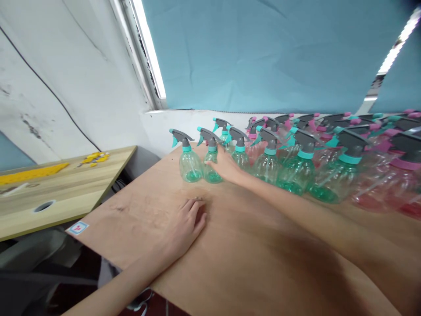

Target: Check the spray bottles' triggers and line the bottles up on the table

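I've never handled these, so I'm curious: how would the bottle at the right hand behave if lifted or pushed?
The bottle would probably feel light: its clear wall looks like thin plastic. Pushed near the spray head, it might tip, as that juts out on top. Its smooth, rounded sides could be slippery.

Clear green-tinted plastic spray bottles with turquoise collars [191, 169]: six stood up front, at least one more behind
Clear pink-tinted plastic spray bottles [391, 186]: at least one was in front, couldn't count the rest, way too much overlap
Bare hands [186, 221]: just the two were there
Flat wood-topped tables [131, 228]: two showed
Small blue-edged white sticker [79, 228]: there was one
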Demonstrator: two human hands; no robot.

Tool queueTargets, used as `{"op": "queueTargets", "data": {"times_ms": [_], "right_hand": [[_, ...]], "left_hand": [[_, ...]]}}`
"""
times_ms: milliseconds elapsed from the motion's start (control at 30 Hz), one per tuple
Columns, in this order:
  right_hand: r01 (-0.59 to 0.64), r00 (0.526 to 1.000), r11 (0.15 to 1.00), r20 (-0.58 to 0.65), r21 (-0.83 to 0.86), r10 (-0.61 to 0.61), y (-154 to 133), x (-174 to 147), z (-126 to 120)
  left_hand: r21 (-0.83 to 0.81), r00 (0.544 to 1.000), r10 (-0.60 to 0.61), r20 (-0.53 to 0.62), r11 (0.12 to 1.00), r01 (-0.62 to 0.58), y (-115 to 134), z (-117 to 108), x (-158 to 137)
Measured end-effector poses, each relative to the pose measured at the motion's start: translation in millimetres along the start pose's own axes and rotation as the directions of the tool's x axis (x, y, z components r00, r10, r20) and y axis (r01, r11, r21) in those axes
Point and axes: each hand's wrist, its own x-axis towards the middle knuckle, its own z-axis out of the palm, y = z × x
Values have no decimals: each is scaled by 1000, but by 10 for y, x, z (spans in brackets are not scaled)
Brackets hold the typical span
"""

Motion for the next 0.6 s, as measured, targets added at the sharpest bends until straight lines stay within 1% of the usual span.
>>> {"op": "queueTargets", "data": {"times_ms": [133,233,300,400,500,600], "right_hand": [[-5,1000,1000,-21,-2,4,-3,-43,7],[15,1000,1000,-20,-13,-16,-5,-161,-81],[35,999,999,-13,-23,-36,12,-271,-203],[49,999,998,5,-35,-49,85,-434,-449],[4,1000,998,-8,-69,-4,195,-546,-682],[-65,997,994,-50,-89,61,284,-590,-811]], "left_hand": [[3,1000,5,8,1000,-5,-5,1,-1],[4,1000,7,-2,1000,-7,-12,7,3],[5,1000,7,-10,1000,-6,-17,10,4],[7,1000,11,-18,1000,-11,-23,10,6],[4,999,23,-25,1000,-22,-22,3,11],[-1,999,32,-31,999,-32,-15,-10,17]]}}
